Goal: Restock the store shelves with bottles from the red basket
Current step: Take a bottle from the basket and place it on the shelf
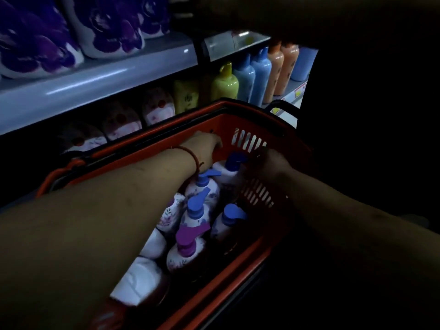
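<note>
The red basket (pixel 252 129) sits tilted in front of the shelves and holds several white pump bottles with blue caps (pixel 202 182) and one with a purple cap (pixel 188 236). My left hand (pixel 204 146), a red band at its wrist, reaches into the far end of the basket. Its fingers bend down behind a white blue-capped bottle (pixel 232 166), and what they touch is hidden. In deep shadow, my right hand (pixel 271 163) is at the basket's right wall, fingertips next to that bottle's blue pump. Its grip is too dark to make out.
A grey shelf edge (pixel 95 82) carries purple refill pouches (pixel 107 32) above. Pink-and-white pouches (pixel 157 108) lie on the shelf below. Yellow (pixel 225 82), blue (pixel 252 72) and orange bottles (pixel 282 65) stand on the right shelf. The right side is dark.
</note>
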The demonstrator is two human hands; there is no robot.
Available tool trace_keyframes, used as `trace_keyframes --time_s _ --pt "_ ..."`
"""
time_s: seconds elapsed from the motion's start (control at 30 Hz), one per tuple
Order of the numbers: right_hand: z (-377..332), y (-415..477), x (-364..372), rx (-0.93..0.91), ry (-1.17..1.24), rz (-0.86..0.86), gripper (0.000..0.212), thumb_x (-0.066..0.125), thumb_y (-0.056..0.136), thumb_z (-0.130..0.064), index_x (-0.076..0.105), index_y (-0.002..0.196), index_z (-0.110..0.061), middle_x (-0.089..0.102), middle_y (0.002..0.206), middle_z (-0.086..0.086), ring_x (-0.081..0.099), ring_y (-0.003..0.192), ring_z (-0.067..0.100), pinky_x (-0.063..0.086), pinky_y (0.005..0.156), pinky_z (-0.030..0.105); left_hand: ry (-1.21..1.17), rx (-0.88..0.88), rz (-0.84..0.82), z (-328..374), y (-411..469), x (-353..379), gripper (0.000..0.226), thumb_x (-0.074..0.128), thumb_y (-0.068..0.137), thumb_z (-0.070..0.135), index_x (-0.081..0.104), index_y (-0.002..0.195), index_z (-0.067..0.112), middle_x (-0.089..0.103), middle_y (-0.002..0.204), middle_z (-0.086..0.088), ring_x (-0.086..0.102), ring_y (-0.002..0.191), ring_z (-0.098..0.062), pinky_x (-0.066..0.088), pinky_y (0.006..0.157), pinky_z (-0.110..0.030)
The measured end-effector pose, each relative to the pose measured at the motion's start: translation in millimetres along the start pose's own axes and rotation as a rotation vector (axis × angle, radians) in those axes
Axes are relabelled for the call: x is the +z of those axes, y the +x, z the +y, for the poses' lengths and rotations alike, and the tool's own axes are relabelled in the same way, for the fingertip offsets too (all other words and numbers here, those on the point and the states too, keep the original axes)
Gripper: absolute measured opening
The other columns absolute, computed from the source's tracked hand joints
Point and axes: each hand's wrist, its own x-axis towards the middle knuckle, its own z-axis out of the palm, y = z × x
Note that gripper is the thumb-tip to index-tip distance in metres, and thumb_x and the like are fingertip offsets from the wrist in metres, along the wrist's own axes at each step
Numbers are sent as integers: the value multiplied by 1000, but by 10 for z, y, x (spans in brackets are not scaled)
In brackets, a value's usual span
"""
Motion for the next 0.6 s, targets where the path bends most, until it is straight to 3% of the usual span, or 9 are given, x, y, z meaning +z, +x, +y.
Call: trace_keyframes --time_s 0.13,0.23,0.33,0.37,0.4,0.47,0.5,0.6 --pt "30 194 116 50 45 -134 47 67 90 -20 54 133 -8 59 131 14 57 118 26 45 91 27 102 58 -133 -30 338 66 60 75 83 21 51 138 18 52 140 -12 51 125 -29 42 100 -31" --pt "3 253 162 79 137 -158 44 62 93 -12 51 136 -4 56 135 16 53 124 28 43 88 23 143 93 -248 -16 457 156 61 78 80 24 54 135 18 58 132 -9 55 116 -28 44 87 -29" --pt "8 260 186 -18 -19 -117 19 53 97 -10 61 114 -9 57 132 19 54 121 32 47 87 26 105 122 -300 -28 534 288 44 74 81 18 61 123 18 66 113 -8 60 98 -29 50 85 -38" --pt "-42 263 186 22 76 -135 12 50 98 -9 60 104 -13 60 124 18 57 113 32 51 81 28 79 114 -324 -51 557 310 45 74 81 19 61 124 19 66 111 -6 60 96 -27 51 87 -41" --pt "-112 241 218 77 336 -131 16 43 99 -7 58 105 -10 61 115 17 59 104 30 54 72 30 52 104 -352 -78 568 321 50 75 81 21 59 128 21 65 113 -3 60 99 -26 51 90 -43" --pt "-116 326 340 219 861 -122 27 35 100 -3 54 119 -4 60 102 16 59 88 26 52 60 29 2 86 -399 -142 582 338 62 78 80 26 52 137 24 60 125 1 58 109 -25 48 97 -45" --pt "-86 368 379 195 882 -130 27 34 100 -3 53 119 -3 60 101 17 59 85 27 53 59 28 -19 81 -403 -168 590 348 66 78 80 26 49 140 25 57 131 1 57 113 -24 47 99 -45" --pt "-126 382 308 177 392 -109 32 55 96 -13 56 127 -6 61 125 15 59 111 31 49 89 30 -111 91 -362 -232 601 360 64 76 83 19 49 141 22 60 129 -2 57 113 -25 46 97 -40"
